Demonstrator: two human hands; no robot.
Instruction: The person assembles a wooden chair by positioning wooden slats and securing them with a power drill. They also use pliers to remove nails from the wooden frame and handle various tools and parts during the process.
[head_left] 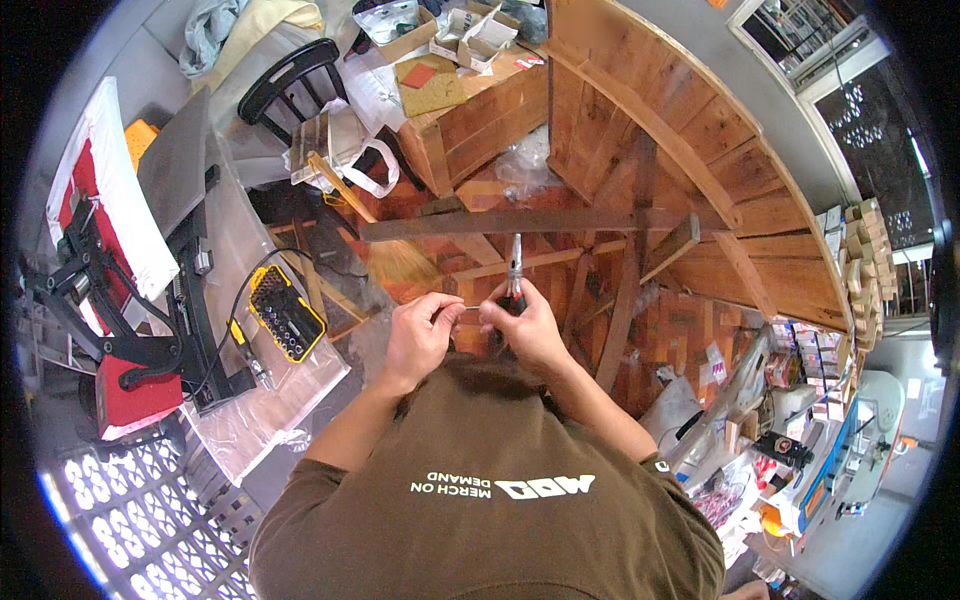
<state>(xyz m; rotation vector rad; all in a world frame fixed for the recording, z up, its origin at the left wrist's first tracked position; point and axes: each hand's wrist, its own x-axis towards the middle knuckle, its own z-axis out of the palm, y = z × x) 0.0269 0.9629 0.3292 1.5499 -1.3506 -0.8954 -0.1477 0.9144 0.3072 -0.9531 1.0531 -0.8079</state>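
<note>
Head view: at the centre of the frame, we locate a hand tool (515, 262) with a metal head, pointing toward the top of the frame. The right hand (535, 328) grasps its red-and-black handle. Just beside it, a thin rod (471, 308) spans the gap to the left hand (418, 338), whose thumb and forefinger pinch its end. We note a wooden beam (450, 226) above the hands, a yellow-and-black bit set (287, 313) at centre left, and a wooden panel (680, 100) at upper right.
</note>
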